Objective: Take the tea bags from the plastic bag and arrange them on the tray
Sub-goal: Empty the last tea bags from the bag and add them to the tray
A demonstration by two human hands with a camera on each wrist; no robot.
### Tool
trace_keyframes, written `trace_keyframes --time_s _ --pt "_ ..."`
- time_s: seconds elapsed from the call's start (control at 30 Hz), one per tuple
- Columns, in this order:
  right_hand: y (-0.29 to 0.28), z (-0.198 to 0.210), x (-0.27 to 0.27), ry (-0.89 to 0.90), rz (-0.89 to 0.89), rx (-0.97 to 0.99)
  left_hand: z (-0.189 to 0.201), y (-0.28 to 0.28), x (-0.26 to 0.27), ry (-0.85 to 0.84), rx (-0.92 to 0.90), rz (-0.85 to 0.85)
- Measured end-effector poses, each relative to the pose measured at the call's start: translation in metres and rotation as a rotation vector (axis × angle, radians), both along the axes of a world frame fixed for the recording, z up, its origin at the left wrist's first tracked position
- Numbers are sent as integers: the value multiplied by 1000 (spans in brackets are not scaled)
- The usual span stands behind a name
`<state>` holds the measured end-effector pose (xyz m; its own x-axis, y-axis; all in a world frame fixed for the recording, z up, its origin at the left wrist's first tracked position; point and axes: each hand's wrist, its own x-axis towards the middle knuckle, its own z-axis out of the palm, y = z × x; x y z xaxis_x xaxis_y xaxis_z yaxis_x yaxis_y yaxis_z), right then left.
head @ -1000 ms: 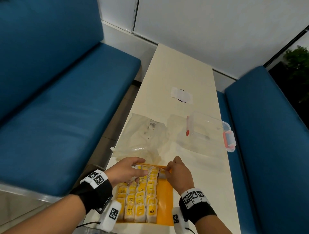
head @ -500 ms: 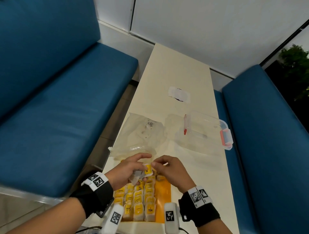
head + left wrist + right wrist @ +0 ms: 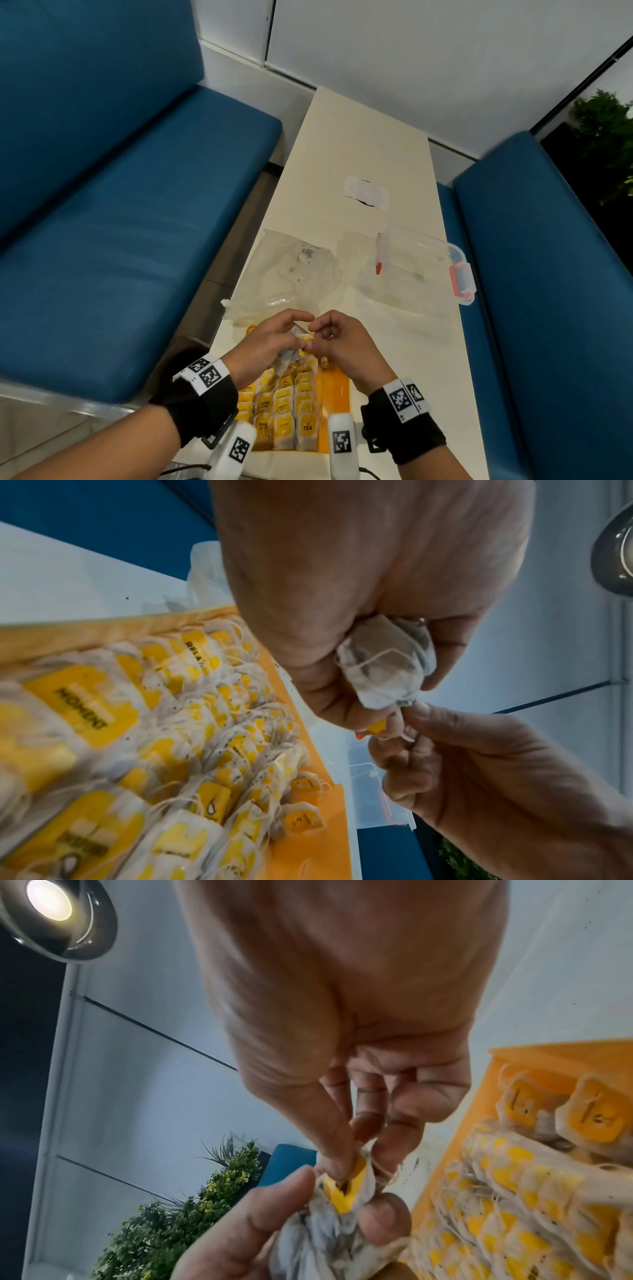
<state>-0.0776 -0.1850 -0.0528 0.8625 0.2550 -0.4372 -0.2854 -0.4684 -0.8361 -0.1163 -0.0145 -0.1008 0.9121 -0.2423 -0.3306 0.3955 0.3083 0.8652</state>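
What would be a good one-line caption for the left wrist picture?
The left hand grips a tea bag while the right hand pinches its string above a tray of tea bags.

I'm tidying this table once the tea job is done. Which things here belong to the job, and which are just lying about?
Belong to the job:
- tea bag, held by the left hand and pinched by the right hand
- orange tray with rows of tea bags
- plastic bag

Just lying about:
- clear lidded box
- white paper patch
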Motion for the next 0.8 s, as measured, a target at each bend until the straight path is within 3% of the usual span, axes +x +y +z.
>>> trace_keyframes --time_s 0.3,0.6,0.7,0.8 --pt "-1 13 8 -44 -42 -46 -12 6 -2 -58 210 -25" --pt "-1 10 6 133 -122 86 -8 8 -5 -45 167 12" --pt "-2 17 7 74 -116 60 -11 9 -5 -44 148 2" --pt "-5 29 11 -95 -39 -78 -14 11 -6 -15 162 5"
